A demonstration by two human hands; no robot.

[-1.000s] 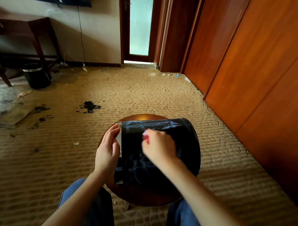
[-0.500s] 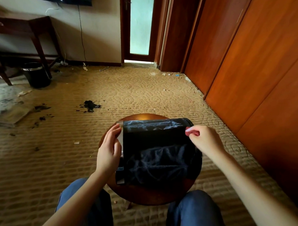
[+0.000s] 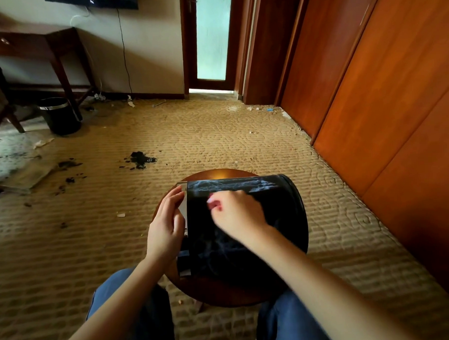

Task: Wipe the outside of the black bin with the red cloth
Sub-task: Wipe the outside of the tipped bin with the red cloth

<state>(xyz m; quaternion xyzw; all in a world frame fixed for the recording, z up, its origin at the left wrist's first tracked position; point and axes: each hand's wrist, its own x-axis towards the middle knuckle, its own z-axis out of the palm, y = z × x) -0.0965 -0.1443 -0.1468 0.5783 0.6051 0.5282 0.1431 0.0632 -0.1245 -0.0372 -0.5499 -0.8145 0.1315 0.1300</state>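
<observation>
The black bin [image 3: 278, 218] lies on its side on a small round wooden tabletop [image 3: 218, 174], which stands on the patterned carpet [image 3: 217, 134] between the person's knees in blue jeans [image 3: 287, 320]. The bin's open end, edged with a silver rim [image 3: 183, 207], faces left, and pale streaks show along its upper side.

The left hand [image 3: 167, 230] rests against that rim. Its grip is apart: the fingers reach up along the edge almost straight and the thumb lies on the band.

The right hand [image 3: 239, 215] is on the bin's upper curve, near the rim end. Its grip is clamped on the red cloth [image 3: 214, 204], which is bunched under the curled fingers so that only small pink-red patches show at the fingertips. The cloth is pressed onto the black wall.

Further off, a second black bin [image 3: 60, 115] stands upright by the leg of a dark wooden desk [image 3: 35, 44]. Dark debris [image 3: 140, 158] and scraps of litter lie on the carpet. Orange-brown wardrobe doors [image 3: 394, 100] run along the right, and a frosted glass door [image 3: 213, 35] stands at the far wall.
</observation>
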